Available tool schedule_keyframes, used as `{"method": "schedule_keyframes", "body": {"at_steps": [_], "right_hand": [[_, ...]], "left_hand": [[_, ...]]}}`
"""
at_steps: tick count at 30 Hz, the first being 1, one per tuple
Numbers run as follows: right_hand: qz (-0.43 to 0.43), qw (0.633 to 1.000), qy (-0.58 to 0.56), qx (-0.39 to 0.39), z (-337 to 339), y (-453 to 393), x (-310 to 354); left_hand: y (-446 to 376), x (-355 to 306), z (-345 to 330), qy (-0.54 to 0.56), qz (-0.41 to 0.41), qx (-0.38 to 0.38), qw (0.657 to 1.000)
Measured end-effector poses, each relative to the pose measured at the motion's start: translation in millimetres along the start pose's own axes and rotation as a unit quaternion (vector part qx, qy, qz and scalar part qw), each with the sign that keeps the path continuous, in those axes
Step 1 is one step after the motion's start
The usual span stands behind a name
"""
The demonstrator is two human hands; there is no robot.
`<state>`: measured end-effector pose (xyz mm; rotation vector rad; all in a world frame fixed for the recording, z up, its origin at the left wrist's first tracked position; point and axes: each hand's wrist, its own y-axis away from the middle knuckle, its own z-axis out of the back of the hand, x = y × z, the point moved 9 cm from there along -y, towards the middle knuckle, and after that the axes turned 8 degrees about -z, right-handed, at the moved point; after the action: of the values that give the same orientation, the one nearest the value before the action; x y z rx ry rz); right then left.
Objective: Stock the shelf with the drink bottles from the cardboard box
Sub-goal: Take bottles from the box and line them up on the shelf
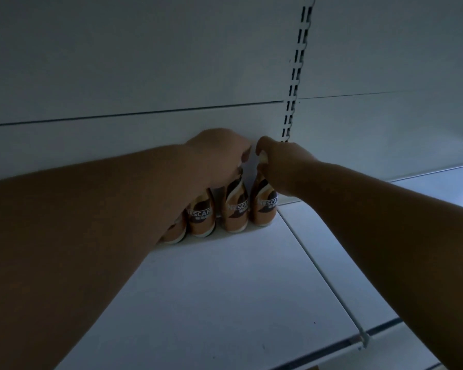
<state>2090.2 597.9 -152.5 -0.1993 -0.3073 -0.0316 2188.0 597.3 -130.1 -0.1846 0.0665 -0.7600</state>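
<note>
Brown-labelled drink bottles [219, 209] stand in a row at the shelf's [225, 289] back, about twelve o'clock, where the left hand [219, 153] and right hand [281, 164] each clasp a bottle top, seating them; next, I judge, comes letting go without tipping neighbours.

"NESCAFÉ", partly hidden, on brown bottle labels [238, 206].

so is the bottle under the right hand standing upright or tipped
Upright: the rightmost bottle stands on its base on the shelf, level with its neighbours, the right hand gripping its cap.
</note>
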Motion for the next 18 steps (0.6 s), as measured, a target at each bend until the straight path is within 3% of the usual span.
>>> {"method": "schedule_keyframes", "body": {"at_steps": [18], "right_hand": [[0.019,0.998,-0.056,-0.013,-2.0,2.2,2.5]], "left_hand": [[1.9,2.6,-4.2,0.003,0.013,0.024,1.000]]}}
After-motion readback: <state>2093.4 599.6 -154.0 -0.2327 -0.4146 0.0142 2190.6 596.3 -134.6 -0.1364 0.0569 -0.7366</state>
